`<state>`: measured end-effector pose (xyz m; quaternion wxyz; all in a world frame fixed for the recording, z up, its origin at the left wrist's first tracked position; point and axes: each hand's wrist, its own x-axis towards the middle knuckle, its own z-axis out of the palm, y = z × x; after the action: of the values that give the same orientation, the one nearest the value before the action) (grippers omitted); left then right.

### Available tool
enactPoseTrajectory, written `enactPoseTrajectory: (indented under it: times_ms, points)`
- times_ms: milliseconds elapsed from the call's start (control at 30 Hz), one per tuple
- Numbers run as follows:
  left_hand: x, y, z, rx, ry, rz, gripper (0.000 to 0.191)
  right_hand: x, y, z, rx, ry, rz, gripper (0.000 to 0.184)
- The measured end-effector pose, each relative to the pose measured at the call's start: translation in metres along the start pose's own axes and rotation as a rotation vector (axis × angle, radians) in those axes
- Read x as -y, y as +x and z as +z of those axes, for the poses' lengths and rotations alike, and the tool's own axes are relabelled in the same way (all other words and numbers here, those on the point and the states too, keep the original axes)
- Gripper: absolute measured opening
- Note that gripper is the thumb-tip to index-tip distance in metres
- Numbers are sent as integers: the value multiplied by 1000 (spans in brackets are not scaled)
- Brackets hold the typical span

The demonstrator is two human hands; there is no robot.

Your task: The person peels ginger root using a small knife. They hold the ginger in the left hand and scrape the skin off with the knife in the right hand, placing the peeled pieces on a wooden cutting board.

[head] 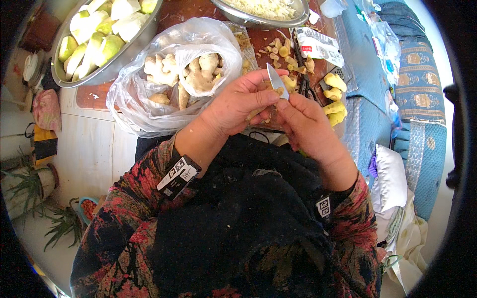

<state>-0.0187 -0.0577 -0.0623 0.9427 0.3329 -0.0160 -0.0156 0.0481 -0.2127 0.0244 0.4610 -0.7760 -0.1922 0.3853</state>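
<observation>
My right hand (307, 124) grips a small knife (276, 81), its blade tilted up and away from me. The handle is hidden in my fingers. My left hand (242, 98) is closed around a piece of ginger (254, 113), mostly covered by the fingers. The blade lies against it near my left thumb. To the left, a clear plastic bag (138, 106) holds several unpeeled ginger roots (161, 70). Several peeled yellow ginger pieces (334, 94) lie right of my right hand. Beyond both hands, ginger trimmings (282, 51) are scattered over the reddish-brown tabletop (261, 37).
A metal basin (108, 72) of cut green-skinned vegetable chunks (97, 48) stands far left. Another metal bowl (257, 23) holds pale shreds (261, 7). A white printed packet (320, 46) lies beyond the peeled pieces. On the right is a blue-covered sofa (369, 108); potted plants (65, 223) stand lower left.
</observation>
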Motion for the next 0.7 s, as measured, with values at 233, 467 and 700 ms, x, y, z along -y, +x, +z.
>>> enactPoseTrajectory:
  times_ms: [233,467,700]
  points:
    - [-1,3,2,-68,17,21,54,-7,9,4,-83,77,20,22]
    - [-2,4,-4,-48,-43,-5,53,4,14,-12,-156,181,26,26]
    - [-5,5,-6,-95,-189,-51,45,2,15,-7,-147,144,41,27]
